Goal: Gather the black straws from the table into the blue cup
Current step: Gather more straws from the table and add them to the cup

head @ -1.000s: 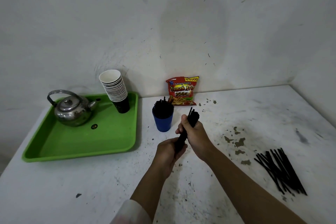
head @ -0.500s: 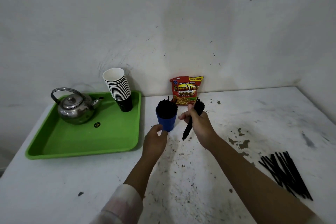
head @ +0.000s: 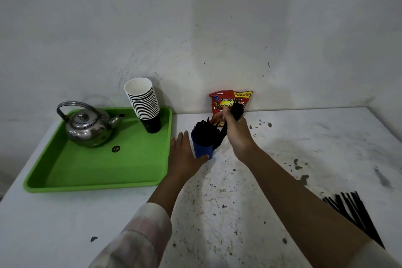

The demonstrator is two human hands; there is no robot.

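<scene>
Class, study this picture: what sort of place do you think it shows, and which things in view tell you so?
Probably a simple drinks or snack corner, perhaps a small stall. Clues: a steel kettle and a stack of paper cups on a green plastic tray, and a red packet of French fries snacks against the scuffed white wall.

At the left of the frame the kettle (head: 88,125) is shiny metal with dull spots, on a smooth glossy plastic tray (head: 87,172). The stacked cups (head: 143,102) look like matt paper. The snack bag (head: 226,102) is glossy foil. The white table (head: 326,137) is worn and chipped.
</scene>
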